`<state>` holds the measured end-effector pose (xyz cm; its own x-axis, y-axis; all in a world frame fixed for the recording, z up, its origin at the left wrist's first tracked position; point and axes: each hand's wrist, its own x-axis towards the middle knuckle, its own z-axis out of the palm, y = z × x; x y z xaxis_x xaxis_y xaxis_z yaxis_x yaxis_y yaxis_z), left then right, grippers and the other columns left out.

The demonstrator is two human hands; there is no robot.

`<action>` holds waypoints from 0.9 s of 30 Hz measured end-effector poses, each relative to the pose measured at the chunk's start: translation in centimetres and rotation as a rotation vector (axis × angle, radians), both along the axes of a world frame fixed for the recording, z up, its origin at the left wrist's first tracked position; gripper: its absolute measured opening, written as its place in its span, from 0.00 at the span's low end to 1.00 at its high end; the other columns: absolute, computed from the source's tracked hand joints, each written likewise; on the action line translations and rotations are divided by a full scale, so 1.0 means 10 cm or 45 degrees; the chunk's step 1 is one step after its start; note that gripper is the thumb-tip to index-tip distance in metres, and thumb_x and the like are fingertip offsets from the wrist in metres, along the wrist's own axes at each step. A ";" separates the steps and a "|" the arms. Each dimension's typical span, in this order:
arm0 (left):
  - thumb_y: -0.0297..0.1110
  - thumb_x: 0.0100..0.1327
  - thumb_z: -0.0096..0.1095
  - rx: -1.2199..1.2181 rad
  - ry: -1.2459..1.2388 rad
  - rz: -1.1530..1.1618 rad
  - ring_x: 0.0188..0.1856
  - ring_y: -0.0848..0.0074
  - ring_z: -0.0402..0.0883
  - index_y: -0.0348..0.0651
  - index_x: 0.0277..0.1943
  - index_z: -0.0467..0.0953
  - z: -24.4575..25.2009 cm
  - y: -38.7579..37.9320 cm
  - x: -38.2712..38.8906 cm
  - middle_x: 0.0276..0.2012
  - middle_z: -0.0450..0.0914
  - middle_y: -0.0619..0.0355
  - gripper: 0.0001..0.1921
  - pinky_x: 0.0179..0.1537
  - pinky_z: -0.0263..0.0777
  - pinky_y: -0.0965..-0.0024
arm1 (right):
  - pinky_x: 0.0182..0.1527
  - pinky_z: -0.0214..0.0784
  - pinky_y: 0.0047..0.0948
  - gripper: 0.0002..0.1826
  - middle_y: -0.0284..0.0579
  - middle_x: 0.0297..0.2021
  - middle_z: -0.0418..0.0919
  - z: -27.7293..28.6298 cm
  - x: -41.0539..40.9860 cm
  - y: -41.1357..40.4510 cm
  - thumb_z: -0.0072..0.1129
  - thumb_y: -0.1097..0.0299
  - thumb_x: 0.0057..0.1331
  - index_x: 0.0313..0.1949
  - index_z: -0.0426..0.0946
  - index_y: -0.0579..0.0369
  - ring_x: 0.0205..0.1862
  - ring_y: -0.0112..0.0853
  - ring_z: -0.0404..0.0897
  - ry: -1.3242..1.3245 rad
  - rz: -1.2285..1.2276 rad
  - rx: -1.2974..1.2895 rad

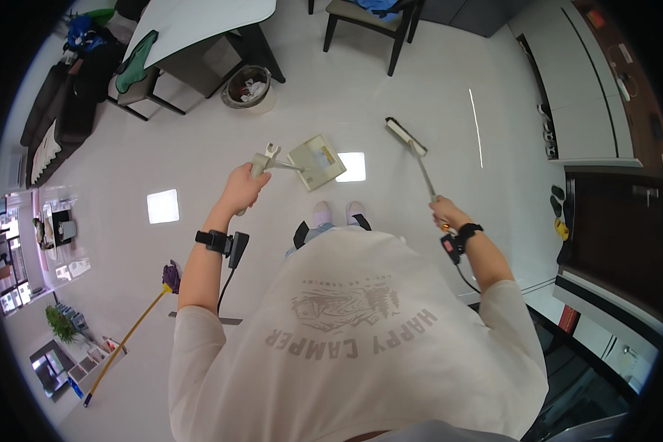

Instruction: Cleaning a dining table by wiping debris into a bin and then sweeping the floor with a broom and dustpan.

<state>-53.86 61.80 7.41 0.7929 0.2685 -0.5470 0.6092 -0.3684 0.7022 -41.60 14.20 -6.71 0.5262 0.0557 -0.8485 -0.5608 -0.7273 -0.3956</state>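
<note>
My left hand (245,189) is closed around the pale handle of a long-handled dustpan (316,162), whose wide pan lies on the floor ahead of my feet. At the handle's top a forked clip stands out. On the right, my right hand (447,212) grips the stick of a broom (406,136); its narrow head with dark bristles is on or just above the floor, right of the dustpan and apart from it. What the pan holds, if anything, is too small to tell.
A lined waste bin (248,88) with crumpled paper stands by a white table (210,16) and a chair. Another chair (364,19) is ahead. A yellow-handled mop (127,337) lies at left. Shoes (557,200) sit near the dark door (619,232) at right, below white cabinets (580,105).
</note>
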 end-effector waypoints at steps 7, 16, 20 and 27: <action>0.35 0.57 0.55 -0.049 0.029 -0.069 0.12 0.74 0.69 0.33 0.29 0.66 -0.24 -0.05 0.42 0.15 0.68 0.57 0.12 0.12 0.63 0.71 | 0.15 0.60 0.27 0.13 0.39 0.19 0.65 0.02 -0.55 0.46 0.41 0.68 0.63 0.47 0.59 0.56 0.15 0.27 0.65 0.274 -0.206 0.133; 0.33 0.56 0.55 -0.083 -0.014 -0.019 0.10 0.77 0.66 0.36 0.23 0.65 -0.18 -0.21 0.76 0.14 0.67 0.59 0.11 0.11 0.61 0.72 | 0.15 0.60 0.21 0.21 0.36 0.21 0.65 0.72 -0.57 0.19 0.44 0.64 0.65 0.57 0.60 0.51 0.15 0.21 0.63 0.218 -0.369 0.155; 0.34 0.54 0.56 -0.142 0.012 -0.049 0.11 0.77 0.66 0.35 0.22 0.66 -0.21 -0.37 0.90 0.14 0.67 0.59 0.12 0.11 0.61 0.72 | 0.15 0.61 0.24 0.12 0.38 0.20 0.65 0.37 -0.61 0.40 0.43 0.65 0.65 0.47 0.61 0.53 0.14 0.24 0.64 0.145 -0.218 0.081; 0.34 0.53 0.56 -0.201 0.034 -0.008 0.11 0.76 0.66 0.34 0.21 0.67 -0.23 -0.55 1.07 0.13 0.67 0.58 0.13 0.12 0.63 0.71 | 0.15 0.60 0.23 0.10 0.37 0.19 0.62 0.15 -0.76 0.67 0.41 0.67 0.65 0.45 0.57 0.49 0.14 0.24 0.63 0.387 -0.158 0.143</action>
